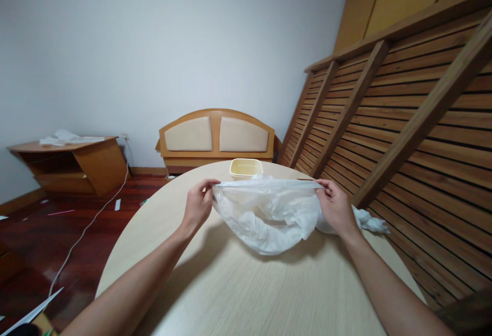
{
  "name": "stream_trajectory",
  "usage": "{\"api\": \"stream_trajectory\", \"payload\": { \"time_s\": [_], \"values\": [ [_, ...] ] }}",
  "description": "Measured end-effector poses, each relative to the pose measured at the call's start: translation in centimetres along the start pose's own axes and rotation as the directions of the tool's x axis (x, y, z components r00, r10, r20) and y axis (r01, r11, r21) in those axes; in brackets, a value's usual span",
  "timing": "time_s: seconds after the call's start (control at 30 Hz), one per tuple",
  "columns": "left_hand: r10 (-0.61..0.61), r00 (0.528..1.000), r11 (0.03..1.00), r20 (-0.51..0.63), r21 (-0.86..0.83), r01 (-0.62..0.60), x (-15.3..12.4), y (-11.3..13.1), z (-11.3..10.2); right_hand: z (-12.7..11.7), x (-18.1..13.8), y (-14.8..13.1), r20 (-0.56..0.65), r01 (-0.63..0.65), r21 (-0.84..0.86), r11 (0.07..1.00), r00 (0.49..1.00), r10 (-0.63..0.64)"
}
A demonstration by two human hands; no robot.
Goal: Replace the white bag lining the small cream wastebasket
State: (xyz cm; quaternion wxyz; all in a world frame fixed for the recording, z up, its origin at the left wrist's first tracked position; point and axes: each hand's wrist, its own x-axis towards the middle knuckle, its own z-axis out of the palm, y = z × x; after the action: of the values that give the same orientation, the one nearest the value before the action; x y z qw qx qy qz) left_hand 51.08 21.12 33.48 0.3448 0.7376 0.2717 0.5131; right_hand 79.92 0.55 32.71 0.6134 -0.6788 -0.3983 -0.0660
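A thin white plastic bag (269, 215) hangs stretched between my two hands above a round pale wooden table (246, 295). My left hand (198, 204) pinches the bag's top edge at its left end. My right hand (336, 204) pinches the same edge at its right end, so the rim is pulled taut. The bag's body sags down and its bottom touches the tabletop. A crumpled part of the plastic (371, 222) trails out behind my right hand.
A small cream plastic tub (246, 168) stands at the table's far edge. A slatted wooden frame (403, 121) leans at the right. A headboard (217, 139) rests against the far wall, a low wooden cabinet (69, 164) at left, a white cable (88, 223) across the floor.
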Motion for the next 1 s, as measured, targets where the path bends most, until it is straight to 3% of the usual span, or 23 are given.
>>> {"api": "stream_trajectory", "payload": {
  "time_s": [0.17,0.37,0.47,0.6,0.73,0.87,1.0],
  "values": [
    [-0.24,0.971,0.967,-0.003,-0.083,0.239,0.5,-0.6,0.0,0.4,0.2,0.0,0.08,-0.16,0.166,0.973,0.986,0.149],
    [-0.403,0.914,0.899,-0.051,-0.211,0.385,1.4,-2.5,-0.3,0.0,-0.3,-1.2,0.321,-0.403,0.347,0.847,0.899,0.297],
    [-0.448,0.892,0.878,-0.064,-0.221,0.425,1.8,-3.6,-0.7,-0.8,-0.6,-2.0,0.392,-0.449,0.414,0.792,0.873,0.29],
    [-0.471,0.879,0.867,-0.077,-0.221,0.446,2.0,-4.2,-1.1,-1.3,-0.5,-1.8,0.443,-0.364,0.388,0.847,0.879,0.175],
    [-0.431,0.9,0.887,-0.055,-0.206,0.413,1.7,-3.6,-1.1,-1.0,0.1,0.4,0.255,-0.213,0.174,0.961,0.953,0.165],
    [-0.358,0.932,0.921,-0.05,-0.182,0.344,1.3,-2.6,-0.8,-0.6,0.5,1.6,0.072,-0.157,0.056,0.986,0.986,0.153],
    [-0.201,0.978,0.973,-0.05,-0.124,0.193,0.9,-1.4,-0.4,-0.1,-0.1,-0.3,0.145,-0.105,0.147,0.984,0.986,0.084]
  ]
}}
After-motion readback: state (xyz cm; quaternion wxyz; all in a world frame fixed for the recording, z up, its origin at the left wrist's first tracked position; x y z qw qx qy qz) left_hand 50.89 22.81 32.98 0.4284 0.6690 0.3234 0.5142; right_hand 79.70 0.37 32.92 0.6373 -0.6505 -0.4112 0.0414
